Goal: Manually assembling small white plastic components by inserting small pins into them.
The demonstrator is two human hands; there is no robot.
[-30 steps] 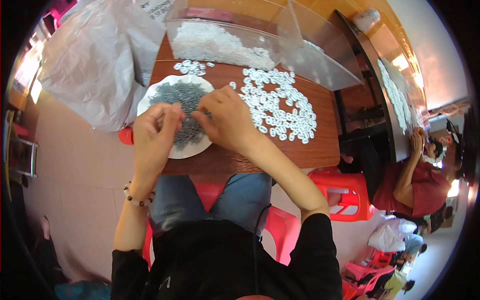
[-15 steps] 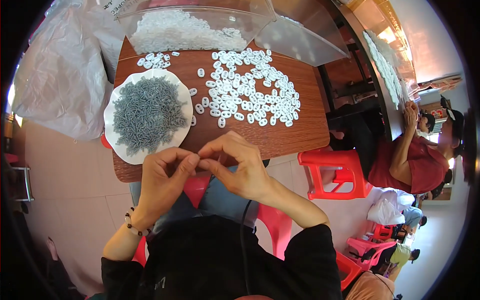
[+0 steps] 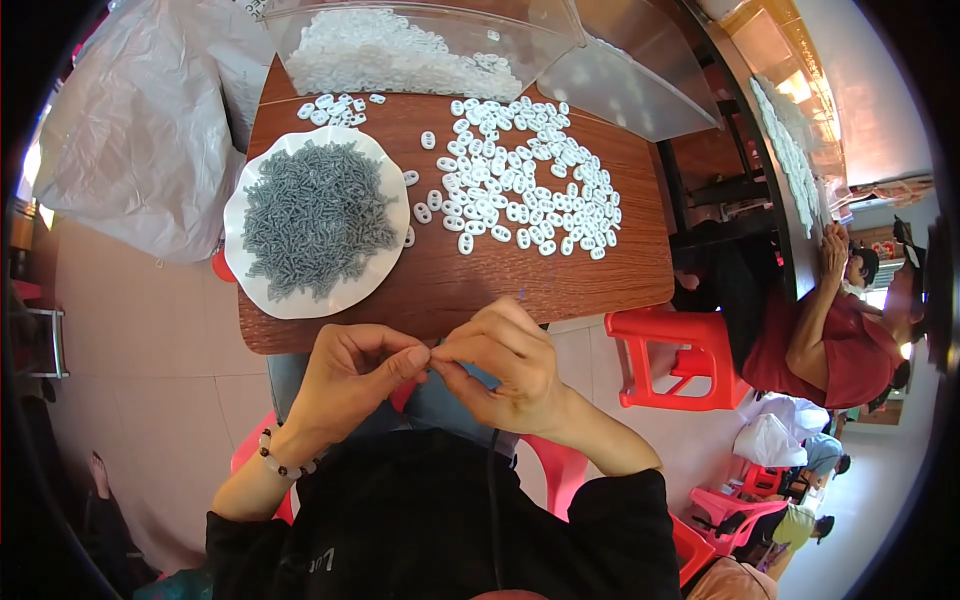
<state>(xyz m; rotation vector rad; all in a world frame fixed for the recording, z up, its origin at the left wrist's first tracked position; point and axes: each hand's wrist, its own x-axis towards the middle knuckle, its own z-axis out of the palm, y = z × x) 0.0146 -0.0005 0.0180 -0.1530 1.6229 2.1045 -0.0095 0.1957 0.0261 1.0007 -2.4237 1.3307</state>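
Note:
My left hand (image 3: 350, 380) and my right hand (image 3: 500, 365) meet fingertip to fingertip just below the near edge of the brown wooden table (image 3: 440, 280), over my lap. They pinch something very small between them, too tiny to make out. A bead bracelet sits on my left wrist. On the table's left stands a white scalloped plate (image 3: 262, 290) heaped with small grey screws (image 3: 315, 220). Many small white oval plastic pieces (image 3: 520, 195) lie spread across the right half of the table.
A clear plastic bin (image 3: 400, 45) full of white pieces stands at the table's far edge. A large white plastic bag (image 3: 140, 130) sits at the left. A red stool (image 3: 675, 355) and a seated person in red (image 3: 840, 340) are at the right.
My hands left the plate of screws and drew back toward my body, below the table's near edge. The view has shifted so the table sits higher in the picture.

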